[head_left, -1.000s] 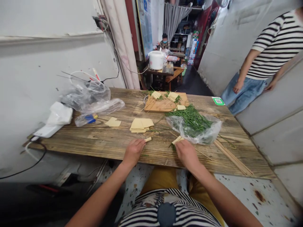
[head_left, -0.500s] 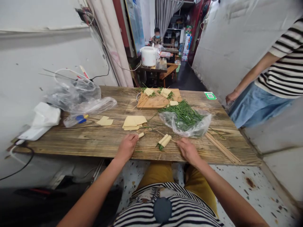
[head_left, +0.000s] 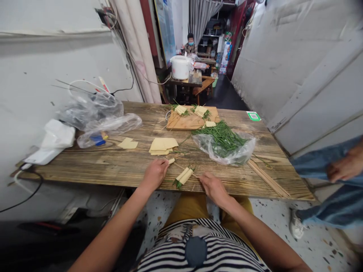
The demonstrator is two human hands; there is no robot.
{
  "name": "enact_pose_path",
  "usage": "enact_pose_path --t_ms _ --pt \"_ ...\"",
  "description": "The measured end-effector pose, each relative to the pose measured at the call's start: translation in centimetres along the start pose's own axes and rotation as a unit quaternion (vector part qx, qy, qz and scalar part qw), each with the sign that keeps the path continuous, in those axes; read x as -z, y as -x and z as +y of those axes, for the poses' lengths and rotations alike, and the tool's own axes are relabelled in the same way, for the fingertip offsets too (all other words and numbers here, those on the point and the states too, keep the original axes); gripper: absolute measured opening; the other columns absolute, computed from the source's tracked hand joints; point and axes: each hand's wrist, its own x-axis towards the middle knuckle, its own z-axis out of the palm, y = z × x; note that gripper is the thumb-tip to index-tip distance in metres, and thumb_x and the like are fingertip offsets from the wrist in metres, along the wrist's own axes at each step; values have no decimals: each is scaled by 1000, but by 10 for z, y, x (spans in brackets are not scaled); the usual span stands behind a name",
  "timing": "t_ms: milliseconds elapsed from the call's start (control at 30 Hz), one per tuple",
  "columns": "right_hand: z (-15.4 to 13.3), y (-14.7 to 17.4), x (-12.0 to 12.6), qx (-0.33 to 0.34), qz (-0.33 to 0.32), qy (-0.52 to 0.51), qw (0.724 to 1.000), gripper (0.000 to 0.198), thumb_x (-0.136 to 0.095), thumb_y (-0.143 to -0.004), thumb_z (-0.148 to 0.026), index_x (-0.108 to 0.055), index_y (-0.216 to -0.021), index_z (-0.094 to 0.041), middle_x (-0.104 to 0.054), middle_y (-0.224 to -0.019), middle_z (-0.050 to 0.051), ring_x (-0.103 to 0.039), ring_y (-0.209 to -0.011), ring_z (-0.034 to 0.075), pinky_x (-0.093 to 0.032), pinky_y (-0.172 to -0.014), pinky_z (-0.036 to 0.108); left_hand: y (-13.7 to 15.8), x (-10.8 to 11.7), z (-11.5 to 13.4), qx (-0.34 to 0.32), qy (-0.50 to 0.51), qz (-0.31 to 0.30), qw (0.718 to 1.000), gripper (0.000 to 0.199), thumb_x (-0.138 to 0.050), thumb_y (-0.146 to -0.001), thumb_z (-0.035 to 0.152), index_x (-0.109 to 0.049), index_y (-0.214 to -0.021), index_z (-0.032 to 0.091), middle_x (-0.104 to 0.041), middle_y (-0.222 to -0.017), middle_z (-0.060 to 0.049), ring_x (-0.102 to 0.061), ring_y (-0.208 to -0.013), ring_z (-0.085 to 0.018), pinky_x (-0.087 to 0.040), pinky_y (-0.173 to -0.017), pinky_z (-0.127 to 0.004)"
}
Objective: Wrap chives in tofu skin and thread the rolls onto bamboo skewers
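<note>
Head view: the left hand [head_left: 154, 174] rests at the table [head_left: 113, 166] edge, fingers pinched on a small tofu-skin roll [head_left: 171, 161] at its 1 o'clock. The skewered rolls [head_left: 183, 176] lie between the hands, long axis running 1 to 7 o'clock (greens at the lower end). The right hand [head_left: 213, 187] pinches the skewer [head_left: 195, 176] at its 10 o'clock, and is slightly nearer.
</note>
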Motion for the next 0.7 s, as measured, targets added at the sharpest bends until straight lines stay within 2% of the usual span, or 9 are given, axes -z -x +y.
enact_pose_path --t_ms 100,200,300,400,533,700 --pt "-1 1 1 -1 6 -2 1000 29 -36 -99 -19 -63 -88 -18 -53 -78 3 -50 -68 13 -38 -61 23 -3 10 3 5 -7 -29 1000 30 -46 -96 37 -72 -92 22 -71 -97 -7 -60 -90 -23 -42 -77 -35" --pt "0 1 0 1 13 -4 1000 28 -36 -98 -19 -63 -90 -18 -54 -78 3 -51 -68 14 -39 -61 23 -5 19 11 1 -41 -49 998 33 -43 -98 38 -71 -91 22 -72 -99 -6 -61 -93 -24 -39 -81 -37" --pt "1 1 -2 3 22 -8 1000 28 -36 -98 -19 -64 -93 -18 -56 -79 4 -53 -68 14 -39 -61 24 -5 16 17 16 -72 -45 996 33 -42 -98 30 -69 -85 17 -71 -89 -8 -61 -87 -24 -38 -78 -37" --pt "2 3 -2 1 23 -9 1000 28 -36 -99 -20 -64 -94 -19 -56 -79 4 -53 -68 14 -39 -60 24 -4 8 14 15 -64 -37 997 29 -44 -96 26 -70 -85 17 -71 -87 -8 -60 -86 -25 -38 -77 -37" --pt "2 3 -1 1 17 -10 1000 29 -36 -99 -20 -64 -94 -18 -57 -80 5 -54 -69 15 -40 -61 24 -1 6 8 22 -40 -17 999 27 -47 -96 32 -71 -87 21 -72 -94 -7 -60 -89 -24 -38 -75 -37" --pt "0 2 -1 1 13 -8 1000 29 -36 -99 -20 -65 -93 -19 -56 -79 4 -54 -68 14 -40 -61 24 -3 13 18 28 -35 -16 999 37 -41 -98 36 -69 -83 18 -71 -88 -10 -61 -86 -24 -40 -74 -36"
